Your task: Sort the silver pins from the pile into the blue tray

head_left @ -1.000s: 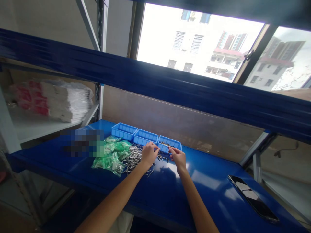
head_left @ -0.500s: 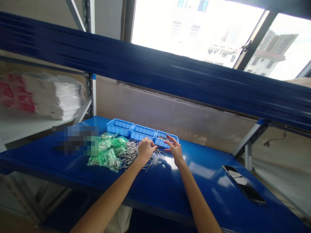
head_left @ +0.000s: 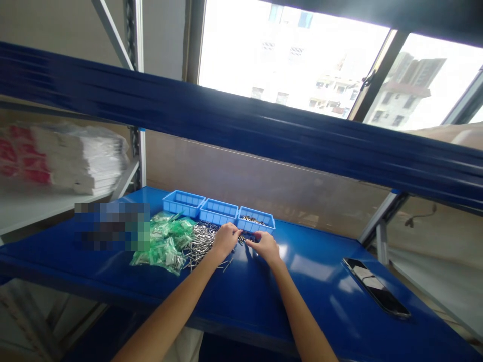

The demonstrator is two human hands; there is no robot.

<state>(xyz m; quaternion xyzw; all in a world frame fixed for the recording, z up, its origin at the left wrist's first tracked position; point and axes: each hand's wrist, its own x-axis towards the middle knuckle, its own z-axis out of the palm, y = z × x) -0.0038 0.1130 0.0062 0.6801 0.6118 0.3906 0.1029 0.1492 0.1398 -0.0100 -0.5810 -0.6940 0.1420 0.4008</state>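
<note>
Small metal pins lie in a loose pile (head_left: pixel 204 240) on the blue table. At the pile's right edge is my left hand (head_left: pixel 226 239), its fingers bent together over some pins; what they grip is too small to make out. My right hand (head_left: pixel 265 246) is just to the right, thumb and fingers curled near a few pins between the hands; its fingertips are too small to show whether they hold one. Behind the hands, the right blue bin (head_left: pixel 256 219) contains some pins. The middle blue bin (head_left: pixel 219 211) and left blue bin (head_left: pixel 183 203) show no contents.
Green plastic bags (head_left: pixel 164 246) with small parts lie left of the pile. A phone (head_left: pixel 375 287) lies at the right of the blue table (head_left: pixel 241 311). A blue shelf beam (head_left: pixel 241 128) crosses above. Wrapped white stacks (head_left: pixel 86 156) sit on the left shelf.
My right hand has come down from in front of the right bin to the tabletop beside my left hand, and its spread fingers have curled in. The view has shifted slightly.
</note>
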